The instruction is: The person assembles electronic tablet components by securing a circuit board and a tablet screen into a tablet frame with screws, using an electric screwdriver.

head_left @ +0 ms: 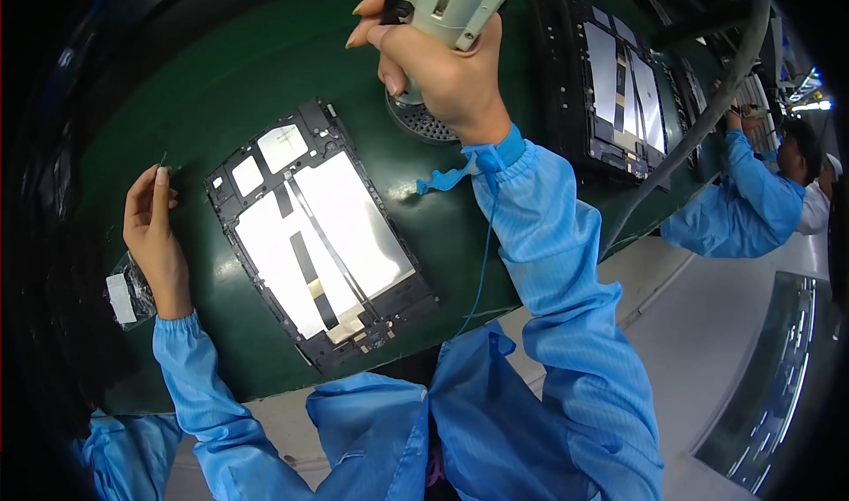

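On the green belt [265, 85] lies an opened tablet [318, 236], untouched. The right hand [442, 68] is clamped on a power screwdriver [455, 1] above it; the left hand [152, 227] rests loosely open, so fastening looks pending.

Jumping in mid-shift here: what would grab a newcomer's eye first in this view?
Most striking is the opened tablet frame, its bright white panels and dark ribbon strips lying face-up at the centre of the green conveyor belt. Just above it, the right hand grips a pale handheld power tool over a round perforated disc. The left hand rests on the belt to the left, beside a small clear plastic bag.
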`<action>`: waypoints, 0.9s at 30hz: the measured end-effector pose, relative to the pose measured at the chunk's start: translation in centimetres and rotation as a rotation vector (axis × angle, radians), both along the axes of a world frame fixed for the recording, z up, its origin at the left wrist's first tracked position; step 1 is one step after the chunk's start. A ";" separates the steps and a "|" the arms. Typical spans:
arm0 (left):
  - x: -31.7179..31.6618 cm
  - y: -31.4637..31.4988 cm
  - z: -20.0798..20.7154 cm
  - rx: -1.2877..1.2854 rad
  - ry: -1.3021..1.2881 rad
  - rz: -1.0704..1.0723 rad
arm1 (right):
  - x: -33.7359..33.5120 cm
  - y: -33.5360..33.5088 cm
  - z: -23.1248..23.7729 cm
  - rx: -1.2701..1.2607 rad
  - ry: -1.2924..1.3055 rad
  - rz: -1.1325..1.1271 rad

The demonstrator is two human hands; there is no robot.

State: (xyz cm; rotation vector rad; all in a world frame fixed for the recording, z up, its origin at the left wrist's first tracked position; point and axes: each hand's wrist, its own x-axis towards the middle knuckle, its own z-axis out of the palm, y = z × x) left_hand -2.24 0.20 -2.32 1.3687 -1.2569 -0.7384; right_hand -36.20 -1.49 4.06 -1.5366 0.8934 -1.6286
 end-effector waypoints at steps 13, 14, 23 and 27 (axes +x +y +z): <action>0.0 0.1 -0.1 0.016 -0.083 0.001 | 0.2 -0.3 -0.7 -0.033 0.046 -0.038; 0.0 0.1 -0.1 0.011 -0.077 -0.007 | 0.2 -0.2 -0.6 -0.022 0.040 -0.034; 0.2 0.2 -0.2 0.012 -0.065 -0.018 | 0.1 -0.2 -0.6 -0.007 0.017 -0.011; 0.1 0.1 -0.1 0.005 -0.047 -0.028 | 0.2 0.0 -0.3 0.027 0.003 -0.005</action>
